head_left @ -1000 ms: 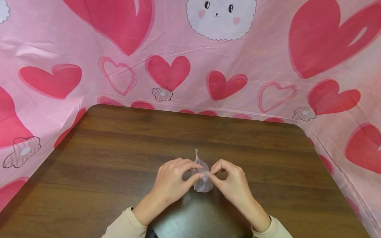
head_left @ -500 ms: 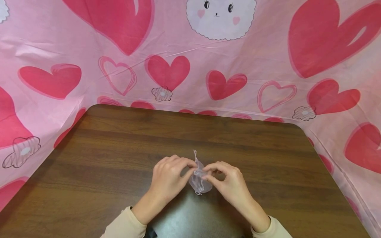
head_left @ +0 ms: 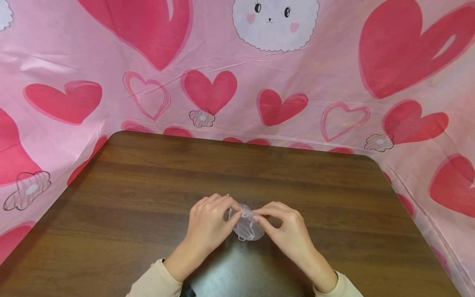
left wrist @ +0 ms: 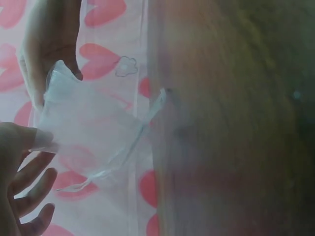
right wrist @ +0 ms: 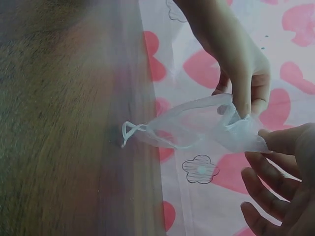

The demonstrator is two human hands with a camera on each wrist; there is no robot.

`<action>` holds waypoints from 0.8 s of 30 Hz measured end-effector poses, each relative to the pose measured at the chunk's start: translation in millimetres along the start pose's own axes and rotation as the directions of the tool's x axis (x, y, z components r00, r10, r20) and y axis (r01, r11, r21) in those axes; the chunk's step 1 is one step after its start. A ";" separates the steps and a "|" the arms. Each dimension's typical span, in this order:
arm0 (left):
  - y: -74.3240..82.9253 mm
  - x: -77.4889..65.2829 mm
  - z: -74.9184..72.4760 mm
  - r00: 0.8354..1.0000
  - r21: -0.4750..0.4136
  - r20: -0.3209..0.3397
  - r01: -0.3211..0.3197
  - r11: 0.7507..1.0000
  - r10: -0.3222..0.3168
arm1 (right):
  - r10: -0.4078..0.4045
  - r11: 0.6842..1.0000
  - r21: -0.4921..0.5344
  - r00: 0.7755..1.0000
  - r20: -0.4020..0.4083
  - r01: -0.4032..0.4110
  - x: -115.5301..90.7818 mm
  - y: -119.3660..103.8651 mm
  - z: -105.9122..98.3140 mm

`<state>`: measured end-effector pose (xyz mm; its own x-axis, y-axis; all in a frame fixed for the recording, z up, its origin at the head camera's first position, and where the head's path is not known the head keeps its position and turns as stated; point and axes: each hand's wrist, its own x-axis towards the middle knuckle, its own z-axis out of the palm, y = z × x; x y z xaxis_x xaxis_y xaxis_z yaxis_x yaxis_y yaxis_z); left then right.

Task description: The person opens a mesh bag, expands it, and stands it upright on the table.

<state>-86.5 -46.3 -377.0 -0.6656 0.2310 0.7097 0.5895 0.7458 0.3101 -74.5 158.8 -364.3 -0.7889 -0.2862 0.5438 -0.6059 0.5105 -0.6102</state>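
Note:
A small sheer white organza drawstring pouch is held up between both hands, low over the near middle of the table. My left hand pinches one side of its edge between thumb and index finger. On the opposite side, my right hand pinches the edge the same way, its other fingers loosely bent. Through the thin fabric the background shows. White cord ends stick out from the pouch, one looped cord plain in the right wrist view and another cord in the left wrist view.
A dark brown wood-grain table with rounded far corners lies under the hands. Pink cloth printed with hearts and flowers hangs along its back and both sides. Beige sleeves cover both forearms.
My left hand has shifted slightly left. The pouch has turned between the fingers, and its far cord end, earlier pointing away from me, now mostly disappears behind the left hand. The right hand has barely moved.

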 end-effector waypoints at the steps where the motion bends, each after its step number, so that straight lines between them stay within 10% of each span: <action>1: 0.4 -0.4 0.6 1.000 -0.003 -0.001 -0.002 1.000 0.002 | 0.005 1.000 -0.006 1.000 -0.003 -0.005 0.0 0.2 0.1; 12: 5.3 -2.6 0.4 0.992 -0.107 0.116 -0.042 0.993 0.055 | 0.048 0.993 -0.099 0.994 -0.102 -0.058 0.1 2.7 -1.4; 24: 3.8 -0.9 0.2 0.992 -0.048 0.087 -0.084 0.995 0.088 | -0.004 0.999 0.033 0.999 -0.031 0.005 0.2 -0.4 0.1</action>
<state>-83.7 -43.6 -376.6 -0.6481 0.3492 0.6767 0.6650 0.6926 0.2795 -74.4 158.4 -364.0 -0.7827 -0.2628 0.5642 -0.6131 0.4816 -0.6262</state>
